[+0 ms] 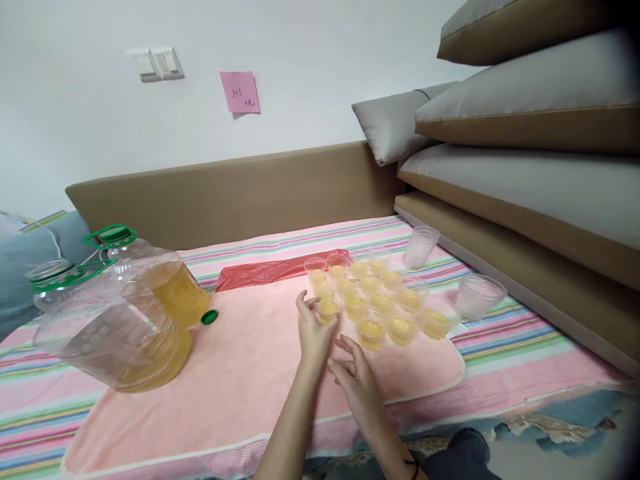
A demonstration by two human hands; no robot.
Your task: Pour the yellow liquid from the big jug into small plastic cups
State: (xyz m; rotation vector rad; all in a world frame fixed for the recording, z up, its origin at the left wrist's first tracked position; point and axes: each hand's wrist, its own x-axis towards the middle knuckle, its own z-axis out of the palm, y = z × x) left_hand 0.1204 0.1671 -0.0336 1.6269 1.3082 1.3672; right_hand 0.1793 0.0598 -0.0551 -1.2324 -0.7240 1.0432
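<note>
Several small clear cups of yellow liquid (380,303) stand clustered on a pink towel (240,380). My left hand (313,333) reaches to the cluster's near left corner, with thumb and fingers curled round one small cup (327,310). Just behind it, my right hand (356,377) hovers over the towel with its fingers loosely apart and nothing in them. The cup closest to it is a filled cup (371,333).
A large clear jug of yellow liquid (150,313) and an empty jug (75,313) with green handles sit at the left, a green cap (209,317) beside them. A red bag (275,270) lies behind the cups. Two empty cups (421,247) (479,297) stand right, near stacked cushions (525,167).
</note>
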